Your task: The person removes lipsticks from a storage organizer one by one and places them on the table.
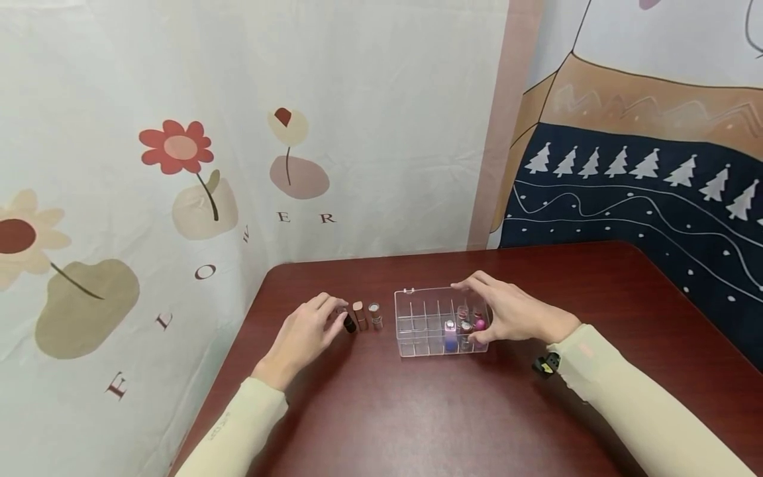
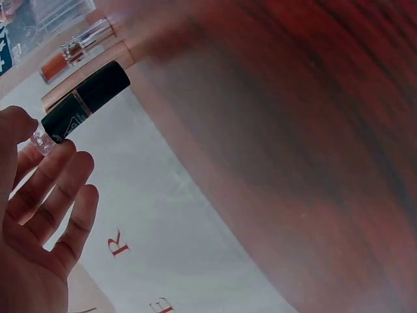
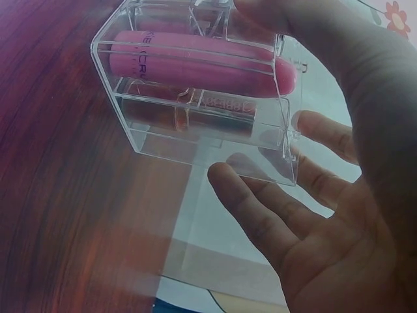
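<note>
My left hand (image 1: 305, 333) pinches the clear top of a black tube (image 1: 350, 324) between thumb and fingers; the left wrist view shows the same black tube (image 2: 86, 101). Just right of it stand a rose-gold tube (image 1: 360, 316) and a clear-and-silver tube (image 1: 375, 316). A transparent compartment box (image 1: 412, 347) lies to the right, holding a blue-and-pink bottle (image 1: 450, 336) and several tubes at its right side. Around the box's right end is my right hand (image 1: 511, 310), thumb at the front, fingers at the back. A pink tube (image 3: 202, 62) shows through the box wall.
The dark red table (image 1: 369, 411) extends in front of and beside the box. Behind it hangs a pale cloth (image 1: 381, 132) with flower prints, and a dark blue cloth (image 1: 644, 199) with white trees is at the right.
</note>
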A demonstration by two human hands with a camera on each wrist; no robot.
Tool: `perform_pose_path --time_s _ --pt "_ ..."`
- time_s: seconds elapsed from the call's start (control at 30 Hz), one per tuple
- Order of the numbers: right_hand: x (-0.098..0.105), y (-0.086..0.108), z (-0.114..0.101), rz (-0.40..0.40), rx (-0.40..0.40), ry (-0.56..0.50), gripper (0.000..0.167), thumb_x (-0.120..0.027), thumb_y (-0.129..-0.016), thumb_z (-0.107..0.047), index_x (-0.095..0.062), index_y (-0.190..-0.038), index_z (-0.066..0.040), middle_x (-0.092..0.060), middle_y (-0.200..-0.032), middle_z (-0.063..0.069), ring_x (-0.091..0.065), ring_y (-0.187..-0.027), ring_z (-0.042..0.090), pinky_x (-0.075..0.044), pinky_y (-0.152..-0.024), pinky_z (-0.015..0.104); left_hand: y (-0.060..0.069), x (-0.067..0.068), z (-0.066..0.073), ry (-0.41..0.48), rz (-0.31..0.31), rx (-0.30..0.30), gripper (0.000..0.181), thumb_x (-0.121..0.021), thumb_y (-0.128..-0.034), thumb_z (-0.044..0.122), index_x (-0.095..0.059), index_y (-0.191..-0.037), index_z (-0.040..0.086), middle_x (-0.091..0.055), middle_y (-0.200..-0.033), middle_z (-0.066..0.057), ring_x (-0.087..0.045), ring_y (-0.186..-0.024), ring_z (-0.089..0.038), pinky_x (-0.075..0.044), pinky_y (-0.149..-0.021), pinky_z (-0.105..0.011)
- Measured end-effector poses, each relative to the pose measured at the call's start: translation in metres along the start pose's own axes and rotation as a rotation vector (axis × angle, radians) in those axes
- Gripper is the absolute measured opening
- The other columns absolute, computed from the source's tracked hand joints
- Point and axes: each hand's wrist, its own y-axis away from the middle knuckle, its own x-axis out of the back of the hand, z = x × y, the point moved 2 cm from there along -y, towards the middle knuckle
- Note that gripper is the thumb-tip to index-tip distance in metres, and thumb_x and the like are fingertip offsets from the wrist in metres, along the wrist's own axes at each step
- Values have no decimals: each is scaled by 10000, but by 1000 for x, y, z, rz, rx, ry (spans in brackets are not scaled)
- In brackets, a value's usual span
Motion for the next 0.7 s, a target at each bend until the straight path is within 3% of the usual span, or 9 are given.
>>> perform_pose_path --time_s 0.23,0.7 --pt "0 1 1 8 -4 10 1009 -1080 -796 -357 -587 -1658 -182 -654 -1516 87 -744 -1263 268 -674 -1072 563 1 -6 -5 -19 -45 34 168 -856 -1049 115 -823 -1212 95 -791 -1061 -51 -694 -775 -132 -611 -670 -323" --pt "2 2 -1 -14 -14 0 1003 -1068 -823 -345 -567 -1675 -181 -637 -1544 119 -742 -1263 278 -660 -1082 571 -7 -13 -7 -27 -52 53 174 -853 -1045 103 -830 -1217 102 -792 -1071 -57 -680 -756 -157 -595 -654 -333"
